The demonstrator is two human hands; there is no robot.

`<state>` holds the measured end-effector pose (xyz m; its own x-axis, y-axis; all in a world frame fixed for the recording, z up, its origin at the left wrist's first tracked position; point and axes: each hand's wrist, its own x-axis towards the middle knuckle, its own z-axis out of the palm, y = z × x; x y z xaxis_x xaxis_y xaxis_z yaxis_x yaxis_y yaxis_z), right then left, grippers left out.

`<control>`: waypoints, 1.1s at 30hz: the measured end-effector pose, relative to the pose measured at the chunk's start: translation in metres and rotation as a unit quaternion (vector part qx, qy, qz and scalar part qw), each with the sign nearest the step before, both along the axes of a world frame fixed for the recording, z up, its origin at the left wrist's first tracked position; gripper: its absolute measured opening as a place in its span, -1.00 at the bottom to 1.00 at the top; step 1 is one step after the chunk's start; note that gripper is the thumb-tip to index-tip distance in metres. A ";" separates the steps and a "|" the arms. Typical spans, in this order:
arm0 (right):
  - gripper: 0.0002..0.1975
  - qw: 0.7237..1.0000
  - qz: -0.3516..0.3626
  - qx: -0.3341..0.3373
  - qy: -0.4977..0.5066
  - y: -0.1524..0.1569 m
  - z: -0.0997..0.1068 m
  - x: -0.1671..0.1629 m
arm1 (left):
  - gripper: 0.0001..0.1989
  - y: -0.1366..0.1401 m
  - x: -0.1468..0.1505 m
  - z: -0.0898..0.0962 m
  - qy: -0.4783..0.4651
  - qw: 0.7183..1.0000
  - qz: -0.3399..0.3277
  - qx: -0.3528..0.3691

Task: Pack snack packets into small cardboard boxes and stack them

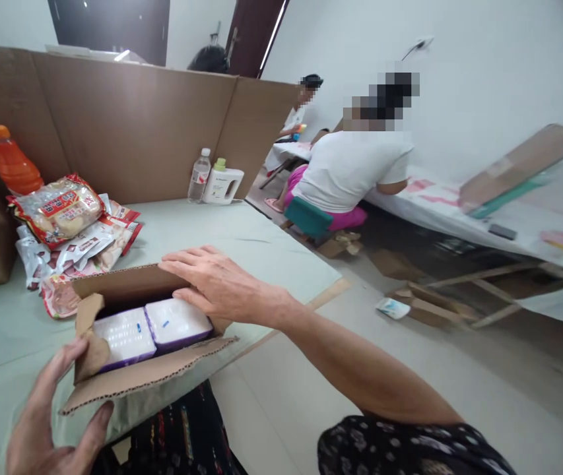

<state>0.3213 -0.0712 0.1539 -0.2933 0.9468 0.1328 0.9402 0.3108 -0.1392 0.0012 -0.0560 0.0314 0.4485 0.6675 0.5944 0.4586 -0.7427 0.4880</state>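
Head view: two packs (178, 319) in one carton (155, 373) between spread left hand (34, 432) and unclenched right hand (218, 284).

So there's an orange-capped bottle (16, 161) behind a messy pile of food packets (70, 221), a clear plastic bottle (198, 178) right beside a green-capped white jug (222, 186), and a person in a white tee (355, 165) sitting on a teal stool (308, 218).

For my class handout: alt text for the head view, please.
A person's left hand and right hand flank an open cardboard box holding two white-topped packs, on a pale green table. Food packets and an orange bottle are at left, before a cardboard panel.
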 end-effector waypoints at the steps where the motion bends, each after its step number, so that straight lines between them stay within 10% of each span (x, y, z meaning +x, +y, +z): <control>1: -0.59 1.000 -0.003 -0.005 -0.001 0.001 0.001 0.000 | -0.30 0.001 0.002 0.002 0.005 1.000 -0.001 -0.001; 9: -0.58 0.999 0.012 0.000 0.041 0.018 -0.006 0.018 | -0.37 0.008 0.011 0.016 -0.014 0.999 -0.030 0.017; 18: -0.84 0.938 -0.110 0.225 0.241 -0.054 -0.051 0.050 | -0.47 0.009 0.019 0.032 -0.007 0.998 -0.059 -0.010; 33: -0.82 0.928 -0.059 0.127 0.346 -0.059 -0.068 0.039 | -0.36 0.054 0.015 0.078 0.202 0.968 -0.150 -0.019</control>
<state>0.3605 -0.1305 0.0854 0.0489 0.8788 0.4746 0.6825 0.3176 -0.6583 0.0166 -0.0015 0.1092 0.8162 0.4891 0.3074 0.3844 -0.8571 0.3429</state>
